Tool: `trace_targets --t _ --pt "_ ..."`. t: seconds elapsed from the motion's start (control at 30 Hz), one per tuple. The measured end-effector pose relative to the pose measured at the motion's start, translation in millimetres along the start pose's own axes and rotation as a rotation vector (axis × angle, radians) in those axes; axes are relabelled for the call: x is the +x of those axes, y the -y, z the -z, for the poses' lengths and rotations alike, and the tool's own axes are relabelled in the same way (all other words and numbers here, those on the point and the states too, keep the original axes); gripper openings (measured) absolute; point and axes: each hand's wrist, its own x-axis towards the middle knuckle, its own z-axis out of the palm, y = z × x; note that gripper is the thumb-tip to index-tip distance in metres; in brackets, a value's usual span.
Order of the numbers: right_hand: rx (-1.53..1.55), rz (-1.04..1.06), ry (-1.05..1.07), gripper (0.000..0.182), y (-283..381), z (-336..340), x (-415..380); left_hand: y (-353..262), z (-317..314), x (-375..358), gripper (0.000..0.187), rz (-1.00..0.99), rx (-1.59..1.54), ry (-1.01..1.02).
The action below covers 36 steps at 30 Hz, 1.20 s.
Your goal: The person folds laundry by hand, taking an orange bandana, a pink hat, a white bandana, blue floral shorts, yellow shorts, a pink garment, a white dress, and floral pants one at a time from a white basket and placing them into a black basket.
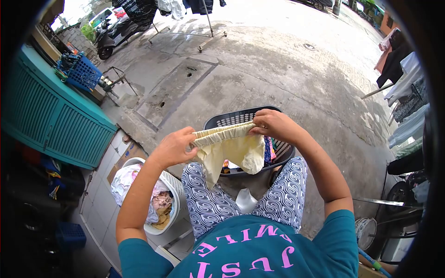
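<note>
Pale yellow shorts (227, 150) with a gathered elastic waistband hang between my two hands, above my lap. My left hand (176, 146) pinches one end of the waistband. At its other end, my right hand (273, 125) grips the band between thumb and fingers. Right behind the shorts stands a dark grey laundry basket (282, 157), partly hidden by them, with colourful clothes (269, 150) inside. A white basket (178, 185) heaped with clothes (162, 204) is beside my left leg.
Teal louvred cabinet doors (51, 111) are at the left, with a blue basket (83, 72) of hangers on top. Clothes hang on racks at the far right (408, 74) and at the back. A motor scooter (123, 34) is parked at the back left.
</note>
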Motion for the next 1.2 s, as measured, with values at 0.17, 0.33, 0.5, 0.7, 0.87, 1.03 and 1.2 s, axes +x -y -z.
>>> trace_targets --t 0.17,0.33,0.5,0.7,0.87,1.03,1.2 --pt "0.103 0.044 -0.276 0.012 1.8 31.6 28.1 -6.5 39.7 24.4 0.019 -0.092 0.251 -0.201" --pt "-0.579 0.509 -1.215 0.028 79.0 121.2 14.3 -82.7 112.1 5.5 0.026 -0.113 0.906 -0.932" --pt "0.314 -0.161 0.636 0.024 -1.1 -18.3 6.1 17.4 -2.6 3.5 0.018 0.169 0.098 0.660" --pt "0.468 -0.127 0.230 0.024 -1.7 -10.1 -3.1 2.0 15.4 -11.9 0.039 0.261 -0.313 0.217" --pt "0.526 -0.140 -0.072 0.022 7.9 1.4 3.5 3.7 5.5 -10.0 0.041 0.250 -0.619 -0.226" --pt "0.867 -0.293 -0.219 0.012 5.9 -24.0 -6.5 6.9 -7.5 -16.2 0.027 0.324 -1.082 -0.113" --pt "1.100 -0.299 0.009 0.016 6.6 -4.9 -10.4 17.1 -5.8 -18.1 0.026 0.296 -1.234 0.048"
